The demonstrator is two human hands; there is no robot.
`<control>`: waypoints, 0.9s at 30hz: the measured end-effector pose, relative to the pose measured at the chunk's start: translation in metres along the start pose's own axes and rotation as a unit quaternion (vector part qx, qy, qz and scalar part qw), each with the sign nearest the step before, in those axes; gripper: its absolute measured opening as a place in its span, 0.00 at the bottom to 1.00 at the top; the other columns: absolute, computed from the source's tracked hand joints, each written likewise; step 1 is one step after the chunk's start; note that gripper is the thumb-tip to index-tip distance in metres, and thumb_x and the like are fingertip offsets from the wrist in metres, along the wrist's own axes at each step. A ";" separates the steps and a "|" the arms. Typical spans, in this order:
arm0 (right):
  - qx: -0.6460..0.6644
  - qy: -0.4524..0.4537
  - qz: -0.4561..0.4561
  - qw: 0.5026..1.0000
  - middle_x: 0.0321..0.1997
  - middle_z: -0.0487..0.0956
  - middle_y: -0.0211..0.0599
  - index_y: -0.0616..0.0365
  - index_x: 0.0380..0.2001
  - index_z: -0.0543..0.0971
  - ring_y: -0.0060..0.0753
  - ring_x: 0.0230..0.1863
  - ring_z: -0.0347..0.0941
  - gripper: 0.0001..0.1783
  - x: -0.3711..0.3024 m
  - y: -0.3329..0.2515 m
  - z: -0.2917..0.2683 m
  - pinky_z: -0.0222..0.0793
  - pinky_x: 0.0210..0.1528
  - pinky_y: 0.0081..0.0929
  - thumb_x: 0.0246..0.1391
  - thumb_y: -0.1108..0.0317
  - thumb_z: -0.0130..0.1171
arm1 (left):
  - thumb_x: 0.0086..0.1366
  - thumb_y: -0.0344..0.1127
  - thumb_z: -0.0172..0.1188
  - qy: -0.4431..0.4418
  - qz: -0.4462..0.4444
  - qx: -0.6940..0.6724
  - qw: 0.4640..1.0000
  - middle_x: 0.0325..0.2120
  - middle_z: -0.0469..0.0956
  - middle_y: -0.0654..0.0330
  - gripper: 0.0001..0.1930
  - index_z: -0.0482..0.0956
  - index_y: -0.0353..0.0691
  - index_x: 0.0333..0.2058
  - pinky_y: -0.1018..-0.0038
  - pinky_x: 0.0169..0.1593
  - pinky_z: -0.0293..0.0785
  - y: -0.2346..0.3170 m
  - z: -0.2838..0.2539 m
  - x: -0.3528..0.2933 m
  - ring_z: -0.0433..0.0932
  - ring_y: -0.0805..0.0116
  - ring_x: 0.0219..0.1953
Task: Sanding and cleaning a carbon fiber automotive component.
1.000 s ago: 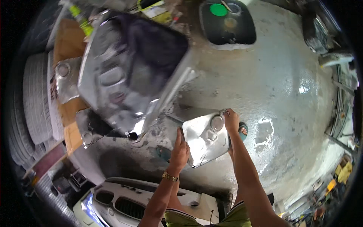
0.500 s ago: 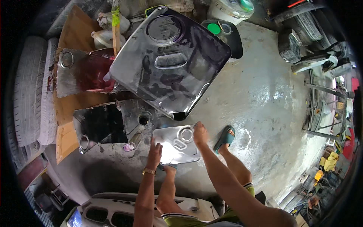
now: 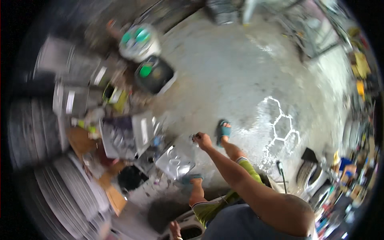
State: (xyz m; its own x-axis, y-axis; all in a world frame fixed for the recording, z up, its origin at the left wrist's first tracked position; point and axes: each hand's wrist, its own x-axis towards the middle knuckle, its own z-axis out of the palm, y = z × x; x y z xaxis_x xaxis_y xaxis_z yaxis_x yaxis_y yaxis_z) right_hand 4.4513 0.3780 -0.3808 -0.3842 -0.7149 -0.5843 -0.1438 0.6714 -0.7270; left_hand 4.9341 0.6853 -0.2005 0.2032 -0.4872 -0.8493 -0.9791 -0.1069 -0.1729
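Note:
My right hand is out in front, just above and right of a square silver metal can on the floor. Its fingers are pinched together around something small and shiny that I cannot make out. Down at the lower edge my left hand is away from the can, over a white car bumper. Its fingers are too blurred to read. A larger metal can, with dark stains on its top, stands to the left of the silver one.
Stacked tires and cardboard line the left. A black container with a green lid and a white bucket stand farther off. My sandalled foot is right of the can. Racks and clutter fill the right side.
The view has swung to the right and blurred. My left hand has left the silver can and dropped back toward the bumper. My right hand stays near the can's far corner.

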 end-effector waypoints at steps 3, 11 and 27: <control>0.095 0.050 0.046 0.993 0.25 0.83 0.37 0.65 0.30 0.80 0.25 0.26 0.76 0.18 0.003 0.014 -0.165 0.71 0.29 0.30 0.53 0.56 0.63 | 0.66 0.33 0.54 -0.075 0.007 -0.193 0.978 0.41 0.76 0.54 0.11 0.74 0.34 0.45 0.66 0.43 0.72 0.104 -0.071 -0.016 0.76 0.64 0.37; 0.294 0.256 0.132 0.911 0.30 0.81 0.35 0.65 0.34 0.82 0.26 0.32 0.77 0.16 -0.091 0.058 -0.484 0.74 0.33 0.29 0.50 0.61 0.67 | 0.67 0.36 0.53 -0.039 0.192 -0.243 0.950 0.36 0.75 0.55 0.10 0.75 0.36 0.42 0.65 0.41 0.72 0.437 -0.325 0.043 0.75 0.65 0.34; 0.484 0.468 0.194 0.714 0.29 0.80 0.32 0.59 0.34 0.81 0.28 0.29 0.77 0.12 -0.169 0.159 -0.824 0.78 0.32 0.32 0.53 0.62 0.68 | 0.68 0.41 0.52 -0.100 0.312 0.053 0.943 0.26 0.71 0.58 0.11 0.76 0.40 0.38 0.64 0.36 0.71 0.907 -0.425 0.041 0.73 0.66 0.29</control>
State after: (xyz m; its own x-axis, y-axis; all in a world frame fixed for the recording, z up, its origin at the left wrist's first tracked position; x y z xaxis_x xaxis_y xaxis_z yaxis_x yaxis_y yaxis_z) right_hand 3.7424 0.7667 -0.1003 -0.7297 0.2348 -0.6422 0.6624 0.0097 -0.7491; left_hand 4.0575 0.2000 -0.1802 -0.4069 -0.2521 -0.8780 -0.9054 0.2388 0.3510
